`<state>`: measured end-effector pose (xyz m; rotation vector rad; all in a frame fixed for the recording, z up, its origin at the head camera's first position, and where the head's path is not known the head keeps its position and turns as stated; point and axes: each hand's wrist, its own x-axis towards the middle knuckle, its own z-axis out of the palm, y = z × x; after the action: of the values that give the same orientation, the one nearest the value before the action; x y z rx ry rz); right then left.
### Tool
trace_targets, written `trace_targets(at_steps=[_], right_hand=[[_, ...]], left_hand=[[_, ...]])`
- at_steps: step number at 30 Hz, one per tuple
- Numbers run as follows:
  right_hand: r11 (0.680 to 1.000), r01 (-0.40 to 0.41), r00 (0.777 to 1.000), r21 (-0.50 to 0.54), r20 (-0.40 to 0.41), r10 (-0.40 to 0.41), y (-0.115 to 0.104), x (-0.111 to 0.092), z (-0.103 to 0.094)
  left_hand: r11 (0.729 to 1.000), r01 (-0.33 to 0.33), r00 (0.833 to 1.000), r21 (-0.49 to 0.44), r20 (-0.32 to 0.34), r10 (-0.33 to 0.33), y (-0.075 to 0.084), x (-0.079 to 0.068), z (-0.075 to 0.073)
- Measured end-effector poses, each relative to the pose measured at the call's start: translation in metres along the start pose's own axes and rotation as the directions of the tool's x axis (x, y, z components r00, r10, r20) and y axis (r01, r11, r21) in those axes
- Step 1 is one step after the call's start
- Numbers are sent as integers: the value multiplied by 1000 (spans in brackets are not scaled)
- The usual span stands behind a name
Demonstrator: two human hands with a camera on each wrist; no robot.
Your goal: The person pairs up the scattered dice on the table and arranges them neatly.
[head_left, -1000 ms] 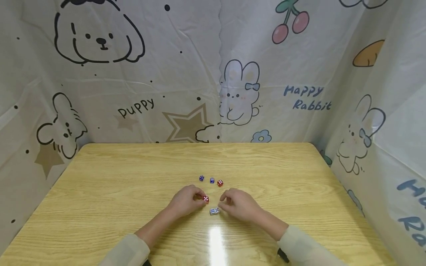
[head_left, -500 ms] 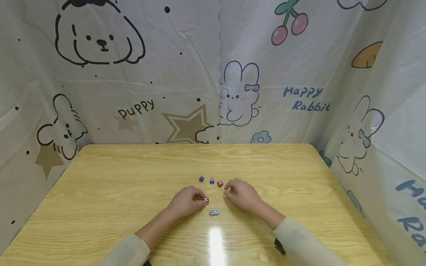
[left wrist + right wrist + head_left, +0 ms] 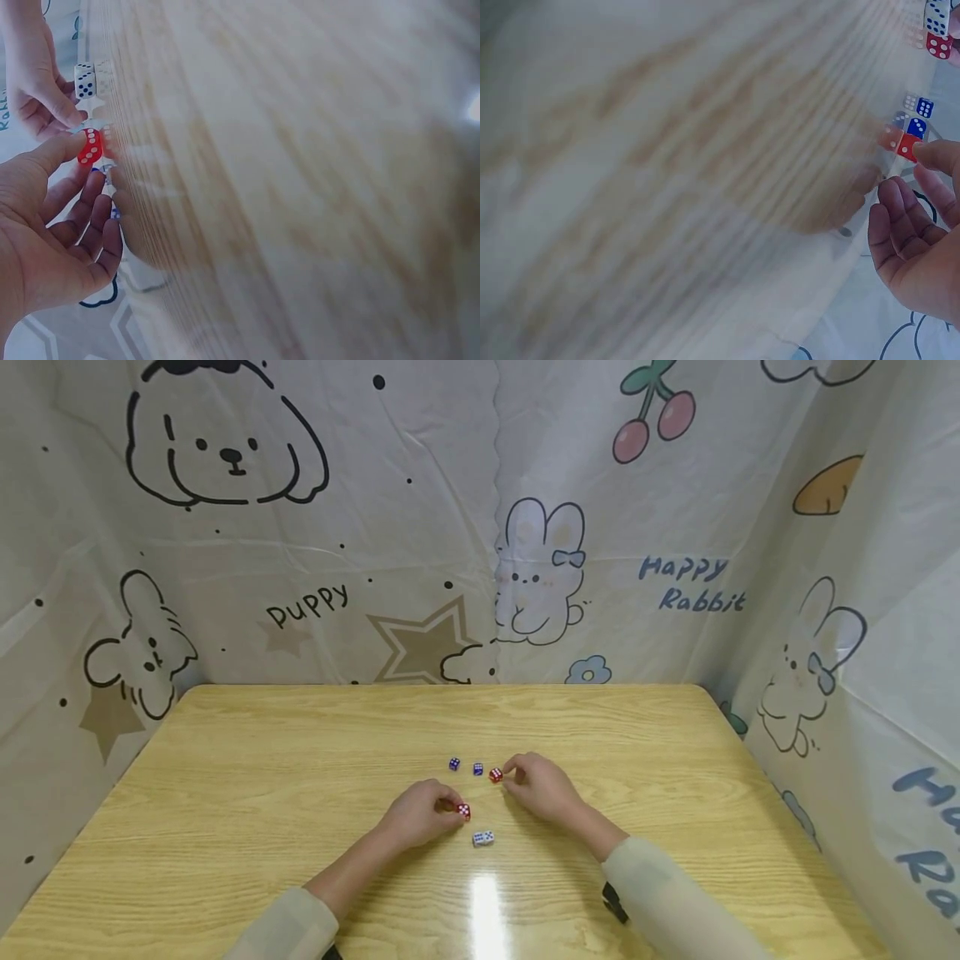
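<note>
My left hand pinches a red die between thumb and index finger; in the left wrist view that red die shows white pips, close over the wood. My right hand has thumb and index finger at the right side of a second red die, farther back. In the right wrist view, the thumb lies against this red die, with the other fingers loosely bent. Left of it sit two blue dice, one nearer and one farther left.
Two white dice stand side by side in front of the hands. All lie on a light wooden table, glossy with a bright reflection near the front. A patterned curtain hangs behind and along both sides.
My right hand has moved from beside the white dice back to the farther red die, its fingertips now at that die. My left hand stays put with its red die.
</note>
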<state>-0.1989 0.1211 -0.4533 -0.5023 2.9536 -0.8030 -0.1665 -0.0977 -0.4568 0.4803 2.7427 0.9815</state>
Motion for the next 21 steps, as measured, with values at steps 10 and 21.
trace_targets(at_steps=[10, 21], right_hand=[[999, -13, 1000, 49, 26, 11, -1, 9, 3], [997, -41, 998, 69, 58, 38, -1, 12, 7]], left_hand=[[1000, 4, 1000, -14, 5, -4, -1, 1, -1], [999, -10, 1000, -37, 16, 11, -3, 1, -1]])
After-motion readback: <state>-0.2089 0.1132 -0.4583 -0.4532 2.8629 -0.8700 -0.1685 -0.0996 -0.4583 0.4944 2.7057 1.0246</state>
